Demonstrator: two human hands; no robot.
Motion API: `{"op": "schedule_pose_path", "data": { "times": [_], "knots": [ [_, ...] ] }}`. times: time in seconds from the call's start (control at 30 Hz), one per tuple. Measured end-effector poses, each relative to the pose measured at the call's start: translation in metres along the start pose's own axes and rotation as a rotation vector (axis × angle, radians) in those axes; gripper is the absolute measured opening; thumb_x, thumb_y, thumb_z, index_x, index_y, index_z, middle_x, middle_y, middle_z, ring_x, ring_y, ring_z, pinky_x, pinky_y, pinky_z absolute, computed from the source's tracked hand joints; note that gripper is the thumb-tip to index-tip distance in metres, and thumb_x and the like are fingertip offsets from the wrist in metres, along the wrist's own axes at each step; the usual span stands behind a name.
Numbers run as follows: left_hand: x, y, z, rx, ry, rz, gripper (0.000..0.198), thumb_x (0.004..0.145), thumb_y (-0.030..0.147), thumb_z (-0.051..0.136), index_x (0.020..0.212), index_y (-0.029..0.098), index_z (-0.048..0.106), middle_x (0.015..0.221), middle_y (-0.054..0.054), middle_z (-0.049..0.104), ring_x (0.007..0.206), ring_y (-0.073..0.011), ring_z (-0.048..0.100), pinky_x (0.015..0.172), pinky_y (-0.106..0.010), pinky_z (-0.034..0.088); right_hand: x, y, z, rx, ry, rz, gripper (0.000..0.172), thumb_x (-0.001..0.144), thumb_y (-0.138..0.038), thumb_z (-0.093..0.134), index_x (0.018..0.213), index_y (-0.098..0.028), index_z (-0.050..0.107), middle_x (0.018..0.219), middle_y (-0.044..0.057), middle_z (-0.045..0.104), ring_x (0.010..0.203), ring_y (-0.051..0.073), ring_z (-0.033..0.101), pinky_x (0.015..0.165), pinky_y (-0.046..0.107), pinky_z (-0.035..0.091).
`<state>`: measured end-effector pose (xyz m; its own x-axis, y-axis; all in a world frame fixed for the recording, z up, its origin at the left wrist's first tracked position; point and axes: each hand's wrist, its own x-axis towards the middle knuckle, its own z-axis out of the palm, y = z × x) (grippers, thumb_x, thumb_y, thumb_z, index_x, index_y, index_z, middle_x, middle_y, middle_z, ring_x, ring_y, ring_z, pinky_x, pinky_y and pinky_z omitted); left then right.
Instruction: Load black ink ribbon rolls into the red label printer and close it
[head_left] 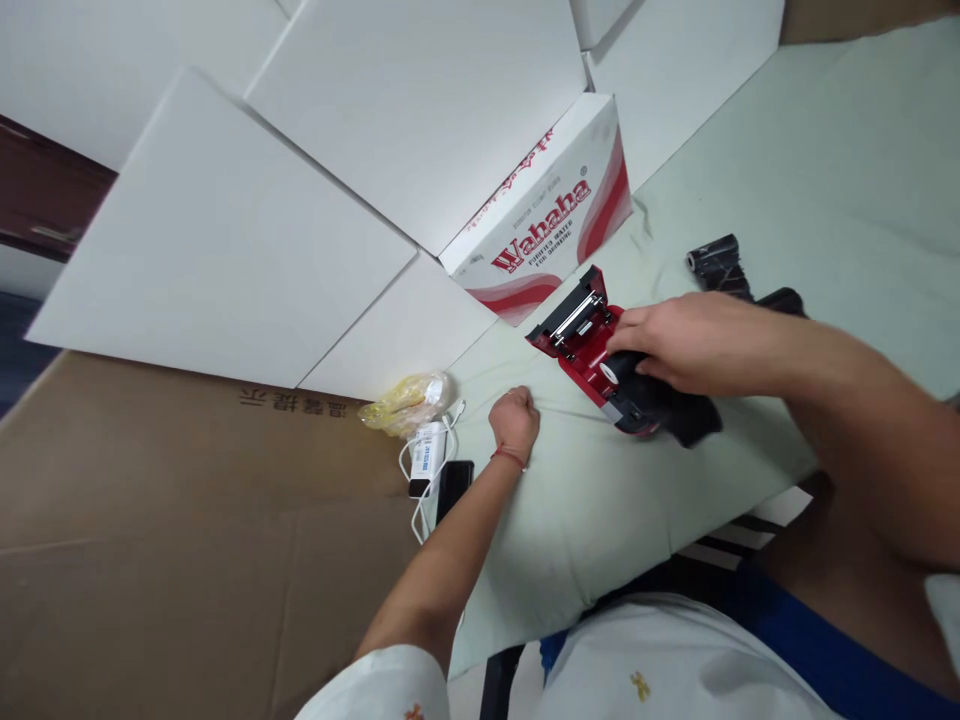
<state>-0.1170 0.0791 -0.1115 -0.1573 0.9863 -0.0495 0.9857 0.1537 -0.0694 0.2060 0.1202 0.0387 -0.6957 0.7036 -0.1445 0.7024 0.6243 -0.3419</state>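
My left hand (514, 424) rests on the pale green cloth (592, 500), curled into a fist, and nothing shows in it. With bent fingers, my right hand (667, 340) grips a black roll (643, 378) with a white core end. The roll is at the compartment of a small red-and-black printer-like device (589, 350), whose lid stands open and shows a metal roller. Loose black material (694, 415) hangs from beneath my right hand. Beyond that hand lie more black rolls (716, 260), partly hidden by my wrist.
A white-and-red Wahaha water carton (547, 235) stands at the back against white panels (420, 100). Left of my left hand lie a yellowish plastic bag (409, 400), a small white box (427, 450), a white cable (452, 432) and a dark phone (455, 482). Brown cardboard (187, 540) fills the left side.
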Motion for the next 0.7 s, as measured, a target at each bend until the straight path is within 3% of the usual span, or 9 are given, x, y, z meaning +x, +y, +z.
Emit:
{"op": "schedule_pose_path", "data": {
  "times": [0.13, 0.3, 0.57, 0.7],
  "knots": [
    [0.0, 0.0, 0.001, -0.013, -0.001, -0.005, 0.024, 0.082, 0.004, 0.052, 0.084, 0.022, 0.068, 0.093, -0.007, 0.073, 0.091, -0.0226, 0.065, 0.075, -0.032, 0.039, 0.035, -0.021, 0.011, -0.107, -0.077, 0.176, 0.036, 0.093, -0.014, 0.049, 0.119, -0.023, 0.072, 0.129, 0.01, 0.072, 0.097, 0.028, 0.07, 0.066, 0.035, 0.039],
    [0.0, 0.001, 0.0, -0.041, -0.001, -0.01, 0.023, 0.084, 0.005, 0.052, 0.083, 0.022, 0.068, 0.091, -0.008, 0.072, 0.09, -0.0232, 0.065, 0.074, -0.033, 0.038, 0.046, -0.027, 0.023, -0.084, -0.08, 0.209, 0.042, 0.097, -0.013, 0.039, 0.125, -0.02, 0.069, 0.132, 0.013, 0.07, 0.101, 0.027, 0.069, 0.065, 0.035, 0.039],
    [0.0, 0.002, -0.002, -0.092, -0.012, -0.013, 0.022, 0.082, 0.003, 0.053, 0.079, 0.022, 0.065, 0.089, -0.007, 0.071, 0.09, -0.023, 0.064, 0.075, -0.032, 0.038, 0.065, -0.022, 0.034, -0.028, -0.052, 0.19, 0.046, 0.098, -0.01, 0.035, 0.13, -0.013, 0.069, 0.126, 0.018, 0.072, 0.1, 0.026, 0.069, 0.076, 0.034, 0.046],
    [0.001, 0.001, -0.001, -0.142, 0.0, -0.026, 0.022, 0.082, 0.003, 0.053, 0.077, 0.022, 0.064, 0.087, -0.007, 0.07, 0.089, -0.0228, 0.064, 0.076, -0.032, 0.04, 0.043, -0.011, 0.032, 0.04, -0.021, 0.03, 0.037, 0.091, -0.014, 0.055, 0.122, -0.022, 0.074, 0.124, 0.011, 0.074, 0.105, 0.025, 0.069, 0.086, 0.032, 0.049]
  ]
}}
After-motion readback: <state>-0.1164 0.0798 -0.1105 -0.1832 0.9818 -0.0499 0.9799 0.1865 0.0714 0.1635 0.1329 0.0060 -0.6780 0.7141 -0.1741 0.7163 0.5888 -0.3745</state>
